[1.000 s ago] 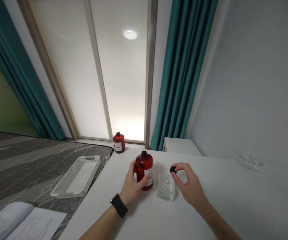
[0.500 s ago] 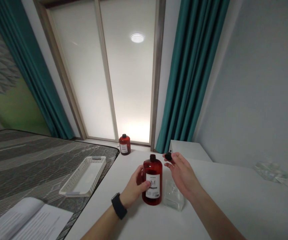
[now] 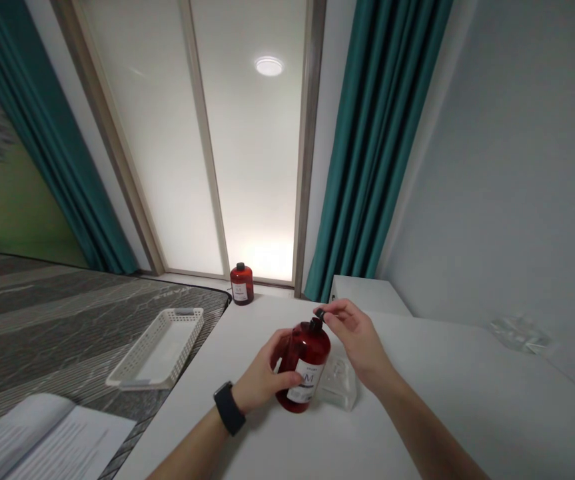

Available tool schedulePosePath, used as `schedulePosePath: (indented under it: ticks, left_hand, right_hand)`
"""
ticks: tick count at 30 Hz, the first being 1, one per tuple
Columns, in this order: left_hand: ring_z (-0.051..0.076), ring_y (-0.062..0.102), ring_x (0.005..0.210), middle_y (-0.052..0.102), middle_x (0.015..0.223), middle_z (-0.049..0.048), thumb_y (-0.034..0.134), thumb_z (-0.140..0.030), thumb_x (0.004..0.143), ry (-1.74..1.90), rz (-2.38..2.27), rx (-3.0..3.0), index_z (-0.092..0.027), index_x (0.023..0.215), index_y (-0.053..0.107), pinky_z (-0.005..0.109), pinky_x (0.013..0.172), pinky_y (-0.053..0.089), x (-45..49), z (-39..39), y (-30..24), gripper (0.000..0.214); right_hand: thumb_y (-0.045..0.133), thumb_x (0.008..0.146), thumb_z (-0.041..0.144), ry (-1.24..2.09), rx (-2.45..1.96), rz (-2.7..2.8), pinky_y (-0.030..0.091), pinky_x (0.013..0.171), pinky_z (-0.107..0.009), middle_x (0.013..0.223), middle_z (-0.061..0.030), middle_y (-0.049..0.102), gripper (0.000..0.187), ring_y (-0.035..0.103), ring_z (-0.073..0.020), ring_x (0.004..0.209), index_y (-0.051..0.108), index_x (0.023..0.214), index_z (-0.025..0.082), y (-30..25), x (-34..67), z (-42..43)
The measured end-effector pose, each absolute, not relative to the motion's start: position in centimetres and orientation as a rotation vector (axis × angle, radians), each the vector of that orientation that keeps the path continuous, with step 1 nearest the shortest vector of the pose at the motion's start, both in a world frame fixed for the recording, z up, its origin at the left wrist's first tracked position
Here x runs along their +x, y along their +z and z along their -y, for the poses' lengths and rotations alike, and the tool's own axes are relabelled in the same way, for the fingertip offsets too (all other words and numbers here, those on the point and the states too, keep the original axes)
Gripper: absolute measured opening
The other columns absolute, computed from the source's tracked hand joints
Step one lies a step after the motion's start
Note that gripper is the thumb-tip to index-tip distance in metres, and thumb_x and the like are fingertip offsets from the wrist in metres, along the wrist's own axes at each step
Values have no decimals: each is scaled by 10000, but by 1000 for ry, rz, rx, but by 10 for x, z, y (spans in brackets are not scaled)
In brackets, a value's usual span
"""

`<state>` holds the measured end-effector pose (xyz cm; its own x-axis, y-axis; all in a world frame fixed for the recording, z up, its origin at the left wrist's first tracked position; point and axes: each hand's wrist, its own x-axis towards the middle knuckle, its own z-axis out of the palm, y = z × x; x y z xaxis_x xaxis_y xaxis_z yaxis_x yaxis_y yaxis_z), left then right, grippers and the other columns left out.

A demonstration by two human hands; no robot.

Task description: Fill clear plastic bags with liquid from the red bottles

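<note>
My left hand [image 3: 266, 373] is wrapped round an amber-red bottle [image 3: 312, 347] with a white label, its thumb across the label. The bottle leans to the right over the white table [image 3: 267, 453]. Between the fingertips of my right hand [image 3: 357, 337] is a small black cap [image 3: 320, 313], held at the bottle's black neck; I cannot tell whether it is seated. Partly behind the bottle lies a clear plastic bag [image 3: 340, 387].
A second amber-red bottle [image 3: 242, 285] with a black cap stands at the table's far edge. A white box [image 3: 367, 293] is at the back right, crumpled clear plastic [image 3: 520, 333] farther right. On the left are a white basket [image 3: 187, 347] and an open book [image 3: 67, 440].
The bottle has gone from upright to tilted rightward. My right hand has brought the black cap from beside the bottle to its neck. The whole view has shifted slightly.
</note>
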<state>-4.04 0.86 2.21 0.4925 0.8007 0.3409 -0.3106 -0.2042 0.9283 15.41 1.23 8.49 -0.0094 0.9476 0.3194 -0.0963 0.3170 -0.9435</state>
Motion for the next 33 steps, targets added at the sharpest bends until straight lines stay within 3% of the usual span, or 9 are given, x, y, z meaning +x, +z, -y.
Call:
schedulePosePath:
  ticks: [5,14,19,22,28,33]
  left_hand:
    - [357,518,1236,596,1299,149,831,-496,703,1034,-376,1391,-183,1304,526,478,1056,355,-39,-7,27,743]
    - [328,586,1152,623,1268,139,748,-570,762,875,-295,1322,-183,1312,549,427,970,428,-39,1,36,701]
    - [343,560,1188,615,1275,148,794,-495,748,985,-344,1372,-182,1280,552,474,1029,376,-37,-2,34,663]
    - [350,546,1206,606,1288,152,788,-491,757,1006,-372,1383,-184,1283,541,493,1042,362,-38,-4,33,658]
    - [353,540,1213,596,1298,152,772,-505,769,929,-330,1384,-186,1295,529,493,1033,365,-39,-4,34,661]
    - [352,532,1222,593,1299,150,777,-490,769,946,-350,1403,-189,1287,527,491,1042,361,-39,-5,32,648]
  right_hand:
    - [728,775,390,1026,-869,1496,490,839,-373,956,-53,725,186,643,-207,876,672,837,224,90,162,-12]
    - [715,801,367,1321,-672,1509,478,911,-410,1030,-61,739,164,663,-213,983,631,833,229,97,171,-7]
    - [660,816,246,951,-911,1679,462,890,-409,953,-31,709,51,627,-216,926,667,867,244,99,174,-7]
    - [620,833,186,785,-979,1832,456,894,-409,988,-29,693,201,610,-222,937,690,1001,271,106,179,-5]
    - [578,861,192,764,-911,1856,444,935,-421,1024,-42,680,122,616,-228,996,686,850,247,112,184,-3]
    - [597,852,202,814,-913,1809,462,909,-425,980,-35,699,107,620,-224,949,678,900,251,103,178,-7]
